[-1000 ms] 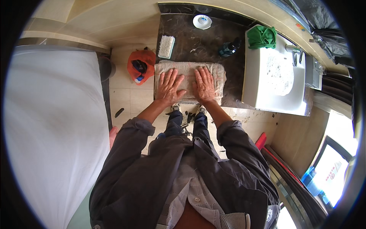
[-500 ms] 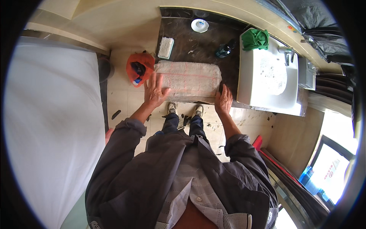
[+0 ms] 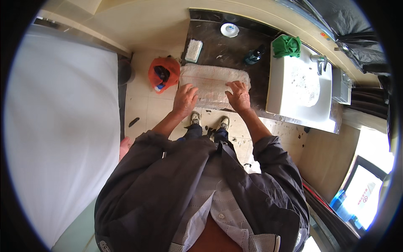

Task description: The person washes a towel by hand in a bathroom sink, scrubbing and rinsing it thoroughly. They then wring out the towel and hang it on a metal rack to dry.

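Nearest, at frame centre: left hand at lower left part of folded beige towel, fingers loosely curled; right hand at its lower right part, fingers bent. Whether cloth pinched by either, cannot tell. Towel mostly between hands and beyond fingertips, flat on dark stone counter. Farther, left of towel: orange plastic bag on floor. Just above towel's upper left corner: white-bristled scrub brush. Upper right: white washbasin, green cloth over far end. Top centre: white dish.

Bright | glare at window | sink overexposed | edges bowed, corners black
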`<state>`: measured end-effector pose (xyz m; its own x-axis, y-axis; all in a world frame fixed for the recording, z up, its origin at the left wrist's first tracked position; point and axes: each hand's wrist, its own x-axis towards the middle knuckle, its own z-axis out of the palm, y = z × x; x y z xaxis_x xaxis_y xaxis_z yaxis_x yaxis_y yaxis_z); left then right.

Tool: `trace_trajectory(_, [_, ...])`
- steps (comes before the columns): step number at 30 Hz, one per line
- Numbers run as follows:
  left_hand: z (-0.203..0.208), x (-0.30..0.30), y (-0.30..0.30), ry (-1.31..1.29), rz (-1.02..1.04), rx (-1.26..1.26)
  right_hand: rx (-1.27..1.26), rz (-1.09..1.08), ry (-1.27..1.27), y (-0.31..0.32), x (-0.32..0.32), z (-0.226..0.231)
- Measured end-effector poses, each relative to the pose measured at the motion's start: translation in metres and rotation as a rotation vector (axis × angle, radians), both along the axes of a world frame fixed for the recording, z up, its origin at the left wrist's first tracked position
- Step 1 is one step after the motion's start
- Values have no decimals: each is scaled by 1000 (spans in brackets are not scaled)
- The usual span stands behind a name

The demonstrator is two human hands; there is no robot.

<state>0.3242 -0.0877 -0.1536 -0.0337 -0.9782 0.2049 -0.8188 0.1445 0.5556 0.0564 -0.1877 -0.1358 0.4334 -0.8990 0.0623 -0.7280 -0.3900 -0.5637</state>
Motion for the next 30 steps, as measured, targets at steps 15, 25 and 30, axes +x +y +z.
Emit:
trace_trajectory(15, [-38, 8, -5, -37, -142, -149, -115, 180, 147, 7, -39, -37])
trace_trajectory(25, [-53, 3, -20, -107, 5, -98, -168, 223, 90, -10, -38, -42])
trace_trajectory(30, [-43, 4, -15, -191, 100, 70, -104, 333, 5, -17, -38, -47])
